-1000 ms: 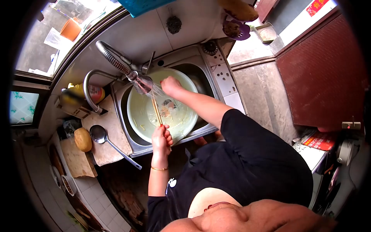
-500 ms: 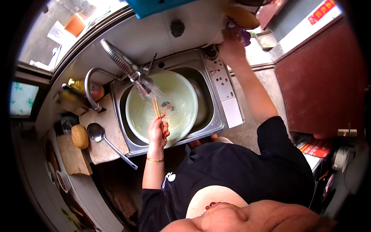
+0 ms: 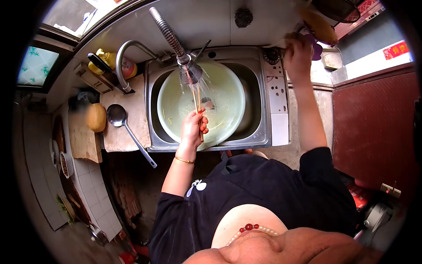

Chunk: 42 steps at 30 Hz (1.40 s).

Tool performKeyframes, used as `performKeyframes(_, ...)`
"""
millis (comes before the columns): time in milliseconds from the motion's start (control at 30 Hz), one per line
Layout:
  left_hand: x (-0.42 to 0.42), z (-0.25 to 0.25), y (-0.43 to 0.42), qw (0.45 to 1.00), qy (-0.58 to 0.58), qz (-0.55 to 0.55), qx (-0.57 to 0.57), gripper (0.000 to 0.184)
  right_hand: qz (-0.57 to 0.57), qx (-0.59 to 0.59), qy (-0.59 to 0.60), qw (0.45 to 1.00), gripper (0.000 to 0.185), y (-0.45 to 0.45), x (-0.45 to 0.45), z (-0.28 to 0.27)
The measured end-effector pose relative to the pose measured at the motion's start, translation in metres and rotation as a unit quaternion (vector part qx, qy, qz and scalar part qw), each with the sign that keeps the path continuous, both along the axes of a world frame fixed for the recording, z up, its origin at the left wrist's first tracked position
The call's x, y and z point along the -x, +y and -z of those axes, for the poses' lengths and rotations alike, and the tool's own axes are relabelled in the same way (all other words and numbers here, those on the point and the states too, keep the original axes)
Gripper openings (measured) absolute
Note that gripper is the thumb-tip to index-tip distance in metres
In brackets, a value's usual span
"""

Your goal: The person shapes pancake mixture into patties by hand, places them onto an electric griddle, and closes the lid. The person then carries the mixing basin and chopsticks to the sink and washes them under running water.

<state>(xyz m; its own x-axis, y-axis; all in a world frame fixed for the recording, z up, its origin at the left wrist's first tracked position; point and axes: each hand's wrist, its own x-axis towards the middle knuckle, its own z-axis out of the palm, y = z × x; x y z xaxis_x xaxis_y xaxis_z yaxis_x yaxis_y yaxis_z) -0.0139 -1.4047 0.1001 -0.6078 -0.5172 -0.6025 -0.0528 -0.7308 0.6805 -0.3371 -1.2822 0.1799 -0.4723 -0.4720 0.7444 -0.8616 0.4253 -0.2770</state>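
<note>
My left hand point(image 3: 194, 127) is closed around a pair of wooden chopsticks point(image 3: 197, 97), tips up under the spray head point(image 3: 190, 72) of a flexible tap. Water runs down over them into a large pale green basin point(image 3: 239, 103), which sits in a steel sink point(image 3: 265, 119). A small dark and pinkish shape point(image 3: 207, 104) shows in the basin behind the chopsticks; I cannot make out what it is. Far to the right, my right hand point(image 3: 299, 55) reaches beside a purple object point(image 3: 316, 52). Its fingers are blurred and partly turned away, so its grip is unclear.
On the left counter lie a metal ladle point(image 3: 117, 115) and a round yellowish-brown item point(image 3: 96, 117). A second, curved tap point(image 3: 119, 66) rises beside a yellow bottle point(image 3: 104, 59). A dark red panel point(image 3: 373, 119) stands at the right.
The view has shifted, so the sink appears further right and higher. My left hand still holds the chopsticks under the running water, and my right hand stays by the purple object.
</note>
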Motion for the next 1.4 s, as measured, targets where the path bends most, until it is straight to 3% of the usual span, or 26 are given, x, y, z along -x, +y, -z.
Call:
performKeyframes(33, 0.002, 0.000, 0.001, 1.000, -0.004, -0.001, 0.001, 0.022, -0.051, 0.040, 0.005, 0.998, 0.021, -0.003, -0.023, -0.003)
performKeyframes(100, 0.005, 0.000, 0.001, 1.000, 0.007, -0.013, -0.008, 0.019, -0.194, 0.076, -0.158, 0.965, 0.026, -0.018, -0.069, 0.010)
performKeyframes(133, 0.006, 0.000, 0.001, 1.000, 0.017, -0.014, -0.015, 0.018, -0.224, 0.088, -0.296, 0.924, 0.028, -0.030, -0.090, 0.029)
performKeyframes(167, 0.008, 0.001, 0.001, 0.999, 0.027, -0.016, -0.021, 0.018, -0.251, 0.098, -0.427, 0.863, 0.031, -0.042, -0.111, 0.048)
performKeyframes(233, 0.013, 0.002, 0.003, 0.999, 0.034, -0.010, -0.022, 0.012, -0.309, 0.137, -0.716, 0.610, 0.044, -0.062, -0.149, 0.066)
performKeyframes(300, 0.018, 0.002, 0.009, 0.999, 0.024, -0.010, -0.026, 0.010, -0.283, 0.112, -0.759, 0.575, 0.036, -0.088, -0.180, 0.104)
performKeyframes(400, 0.020, 0.013, 0.014, 0.998, -0.033, -0.053, 0.018, 0.011, -0.221, -0.069, -0.703, 0.672, 0.025, -0.119, -0.195, 0.129)
performKeyframes(500, 0.019, 0.015, 0.011, 0.993, -0.046, -0.090, 0.059, 0.015, -0.225, -0.047, -0.557, 0.798, 0.025, -0.135, -0.204, 0.143)
performKeyframes(533, 0.016, 0.019, 0.008, 0.993, -0.035, -0.094, 0.062, 0.015, -0.234, -0.037, -0.549, 0.802, 0.025, -0.138, -0.206, 0.146)
performKeyframes(733, 0.011, 0.016, 0.010, 0.985, -0.002, -0.149, 0.085, 0.018, -0.273, 0.022, -0.681, 0.679, 0.016, -0.144, -0.214, 0.151)
performKeyframes(833, 0.009, 0.017, 0.010, 0.984, -0.016, -0.133, 0.116, 0.018, -0.293, 0.028, -0.744, 0.600, 0.014, -0.134, -0.213, 0.123)
performKeyframes(933, 0.010, 0.015, 0.009, 0.984, -0.021, -0.131, 0.122, 0.017, -0.290, 0.100, -0.849, 0.430, 0.018, -0.130, -0.209, 0.119)
performKeyframes(1033, 0.011, 0.013, 0.006, 0.987, -0.040, -0.118, 0.105, 0.016, -0.280, 0.157, -0.857, 0.402, 0.019, -0.128, -0.205, 0.127)
performKeyframes(1167, 0.016, 0.017, 0.006, 0.989, -0.099, -0.040, 0.102, 0.016, -0.230, 0.106, -0.825, 0.506, 0.012, -0.128, -0.202, 0.138)
performKeyframes(1200, 0.017, 0.019, 0.005, 0.987, -0.110, -0.028, 0.109, 0.016, -0.195, 0.099, -0.779, 0.588, 0.008, -0.136, -0.204, 0.162)
performKeyframes(1233, 0.018, 0.023, 0.006, 0.984, -0.119, -0.028, 0.128, 0.016, -0.221, 0.044, -0.617, 0.754, 0.009, -0.138, -0.201, 0.183)
performKeyframes(1267, 0.019, 0.028, 0.007, 0.980, -0.128, -0.028, 0.147, 0.016, -0.235, -0.014, -0.420, 0.876, 0.010, -0.141, -0.198, 0.201)
performKeyframes(1300, 0.021, 0.029, 0.009, 0.976, -0.137, -0.028, 0.167, 0.016, -0.235, -0.071, -0.199, 0.949, 0.012, -0.144, -0.194, 0.205)
performKeyframes(1400, 0.017, 0.022, 0.023, 0.975, -0.143, -0.010, 0.168, 0.016, -0.179, -0.198, -0.250, 0.931, 0.012, -0.162, -0.169, 0.203)
